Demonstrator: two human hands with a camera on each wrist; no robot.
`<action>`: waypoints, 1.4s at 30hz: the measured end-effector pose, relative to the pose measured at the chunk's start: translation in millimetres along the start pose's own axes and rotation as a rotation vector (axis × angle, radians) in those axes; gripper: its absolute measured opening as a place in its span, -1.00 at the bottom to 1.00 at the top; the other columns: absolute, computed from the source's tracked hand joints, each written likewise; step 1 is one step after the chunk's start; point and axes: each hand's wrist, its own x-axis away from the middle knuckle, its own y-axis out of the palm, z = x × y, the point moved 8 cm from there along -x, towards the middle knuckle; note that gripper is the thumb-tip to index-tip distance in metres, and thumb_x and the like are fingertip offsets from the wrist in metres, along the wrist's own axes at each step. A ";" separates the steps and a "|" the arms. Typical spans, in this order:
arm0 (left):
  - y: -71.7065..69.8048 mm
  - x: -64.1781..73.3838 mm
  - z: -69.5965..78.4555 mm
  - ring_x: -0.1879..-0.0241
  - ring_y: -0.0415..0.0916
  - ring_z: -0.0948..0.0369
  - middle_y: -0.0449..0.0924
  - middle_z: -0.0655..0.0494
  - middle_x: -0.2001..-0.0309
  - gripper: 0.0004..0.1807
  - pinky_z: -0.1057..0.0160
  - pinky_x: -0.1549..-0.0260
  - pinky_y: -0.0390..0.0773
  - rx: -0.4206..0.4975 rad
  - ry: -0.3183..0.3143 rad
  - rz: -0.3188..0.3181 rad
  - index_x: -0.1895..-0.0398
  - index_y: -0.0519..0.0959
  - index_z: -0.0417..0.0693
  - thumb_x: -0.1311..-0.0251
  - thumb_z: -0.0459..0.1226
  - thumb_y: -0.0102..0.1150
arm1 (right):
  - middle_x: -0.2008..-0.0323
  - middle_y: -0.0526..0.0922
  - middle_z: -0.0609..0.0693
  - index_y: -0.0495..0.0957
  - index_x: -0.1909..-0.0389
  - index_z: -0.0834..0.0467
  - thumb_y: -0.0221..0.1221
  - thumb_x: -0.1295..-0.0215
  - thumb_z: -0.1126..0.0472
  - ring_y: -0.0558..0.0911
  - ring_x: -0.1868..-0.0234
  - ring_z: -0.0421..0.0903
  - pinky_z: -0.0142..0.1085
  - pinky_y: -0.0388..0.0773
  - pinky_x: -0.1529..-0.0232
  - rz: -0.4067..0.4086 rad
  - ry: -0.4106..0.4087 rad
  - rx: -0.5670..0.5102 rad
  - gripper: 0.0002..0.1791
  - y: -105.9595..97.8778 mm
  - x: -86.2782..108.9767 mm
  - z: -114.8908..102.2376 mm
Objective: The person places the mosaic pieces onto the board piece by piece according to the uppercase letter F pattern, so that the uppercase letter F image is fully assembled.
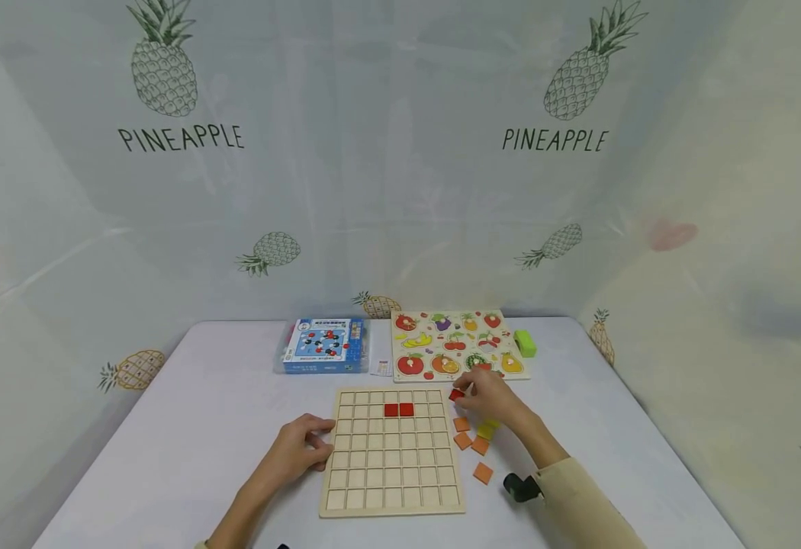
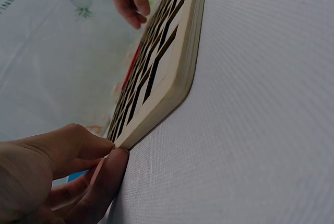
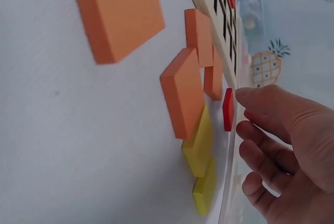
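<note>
A wooden grid board lies flat on the table, with two red square tiles side by side in its second row from the far edge. The left hand grips the board's left edge between thumb and forefinger; the left wrist view shows both fingertips at the rim. Beyond the board's far right corner, the right hand reaches over a loose red tile. Its thumb and fingers are apart, fingertips right beside that tile. Several orange tiles and yellow tiles lie between board and right forearm.
Behind the board lie a blue boxed set and a fruit picture puzzle, with a small printed card between them. A green block sits right of the puzzle. A pineapple-print curtain hangs around the table.
</note>
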 end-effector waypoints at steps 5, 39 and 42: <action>1.9 0.3 -1.8 0.48 0.57 0.32 0.55 -0.16 0.09 -0.52 0.37 0.64 0.66 0.017 -0.010 -0.004 -0.08 0.57 -0.39 0.00 -0.47 0.32 | 0.29 0.68 -0.03 0.69 0.17 0.15 0.40 -0.11 0.21 0.49 0.38 -0.21 -0.46 0.52 0.38 -0.013 0.021 -0.005 -0.75 4.5 0.5 8.2; 0.7 -1.5 0.2 0.45 0.59 0.31 0.55 -0.18 0.06 -0.51 0.38 0.63 0.66 0.003 0.009 -0.022 -0.10 0.55 -0.40 -0.02 -0.48 0.30 | 0.23 0.54 -0.05 0.65 0.13 0.16 0.32 -0.23 0.21 0.46 0.27 -0.21 -0.28 0.64 0.17 0.023 -0.102 0.312 -0.79 11.5 4.1 -12.3; 1.0 0.1 0.3 0.45 0.58 0.31 0.55 -0.18 0.06 -0.51 0.38 0.62 0.66 0.008 0.002 -0.021 -0.10 0.55 -0.40 -0.02 -0.48 0.30 | 0.22 0.55 -0.05 0.65 0.12 0.15 0.32 -0.23 0.19 0.47 0.26 -0.22 -0.28 0.65 0.15 0.034 -0.130 0.284 -0.78 8.8 4.5 -21.3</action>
